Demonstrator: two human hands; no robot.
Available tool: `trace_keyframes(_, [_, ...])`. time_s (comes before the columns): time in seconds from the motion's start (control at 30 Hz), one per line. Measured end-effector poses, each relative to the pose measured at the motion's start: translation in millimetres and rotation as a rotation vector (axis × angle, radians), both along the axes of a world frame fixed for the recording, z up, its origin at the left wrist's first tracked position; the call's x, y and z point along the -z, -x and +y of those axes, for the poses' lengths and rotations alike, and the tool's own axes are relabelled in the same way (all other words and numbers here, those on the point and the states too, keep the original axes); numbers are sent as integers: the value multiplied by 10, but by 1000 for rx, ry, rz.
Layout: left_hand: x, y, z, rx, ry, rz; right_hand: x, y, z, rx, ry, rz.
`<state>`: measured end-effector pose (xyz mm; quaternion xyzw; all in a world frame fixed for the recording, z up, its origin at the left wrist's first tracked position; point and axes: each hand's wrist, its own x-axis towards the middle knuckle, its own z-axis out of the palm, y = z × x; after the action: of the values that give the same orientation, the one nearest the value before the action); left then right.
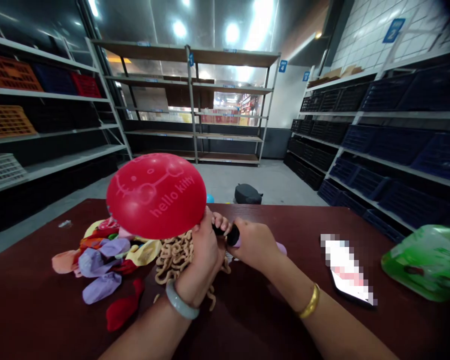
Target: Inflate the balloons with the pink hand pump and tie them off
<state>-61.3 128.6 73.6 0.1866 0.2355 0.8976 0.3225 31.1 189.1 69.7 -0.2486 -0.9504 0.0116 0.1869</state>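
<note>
A red inflated balloon (155, 197) with "hello kitty" lettering stands up and to the left of my left hand (206, 240). The fingers of that hand are closed round the balloon's neck, at the black nozzle end of a balloon pump (233, 235). My right hand (257, 245) is wrapped round the pump's lilac body, whose rounded end shows past the knuckles. The join between neck and nozzle is hidden by my fingers. Under my left hand lie many tan, curly rubber-like strips (174, 257). Uninflated balloons (97, 257) in several colours are heaped to the left.
On the dark red table (285, 320) lie a phone (347, 270) and a green plastic bag (427, 262) at the right. A single limp red balloon (123, 307) is near the front. Beyond stand shelves (228, 90) and a dark grey object (248, 194) on the floor.
</note>
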Motion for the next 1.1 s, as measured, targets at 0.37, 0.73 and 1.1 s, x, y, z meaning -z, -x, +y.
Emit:
trace_keyframes(0.37, [-179, 466, -126, -68, -1, 38, 17, 33, 115, -4, 17, 35])
trace_keyframes(0.73, [-272, 911, -297, -174, -100, -28, -14, -58, 280, 19, -66, -3])
trace_keyframes(1.1, [-2, 118, 40, 9, -2, -23, -60, -30, 32, 28, -12, -18])
